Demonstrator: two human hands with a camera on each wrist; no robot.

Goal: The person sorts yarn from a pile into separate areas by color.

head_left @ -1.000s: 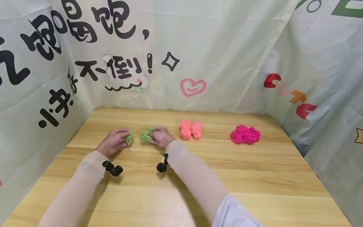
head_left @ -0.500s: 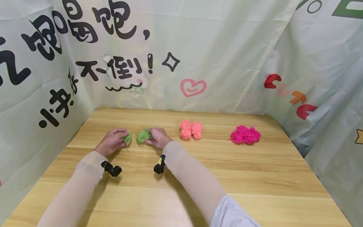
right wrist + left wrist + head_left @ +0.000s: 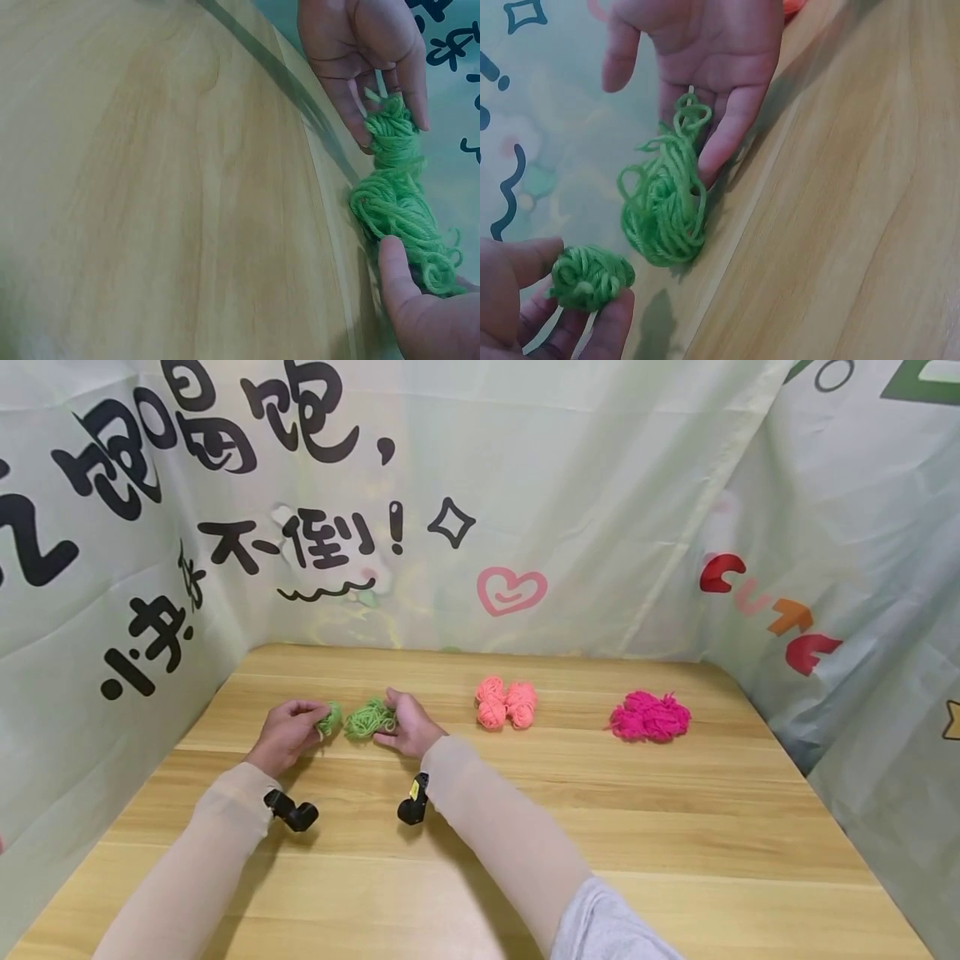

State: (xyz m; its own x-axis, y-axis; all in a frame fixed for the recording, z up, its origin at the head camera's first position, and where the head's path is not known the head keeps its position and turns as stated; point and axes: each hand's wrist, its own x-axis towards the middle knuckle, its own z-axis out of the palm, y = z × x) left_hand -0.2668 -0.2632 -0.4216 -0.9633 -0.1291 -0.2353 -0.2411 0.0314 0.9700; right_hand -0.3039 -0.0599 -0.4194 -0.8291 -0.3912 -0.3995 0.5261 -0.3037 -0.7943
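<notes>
My left hand pinches a small, tightly wound ball of green yarn between thumb and fingers. Just right of it lies a looser bundle of green yarn, with loops straying out. My right hand is at that bundle's right side, fingers and thumb spread, touching it without curling round it. In the left wrist view, part of the right fingers is hidden behind the loops. The two green pieces are close together in the head view and overlap in the right wrist view.
Coral yarn balls lie to the right of my right hand. Farther right is a bundle of magenta yarn. Everything rests on a wooden table, walled at the back and sides by printed cloth.
The right hand has moved left with the looser green bundle, its grip loosening and fingers spreading. The left hand has shifted slightly left with the small ball. Coral and magenta yarn stay put.
</notes>
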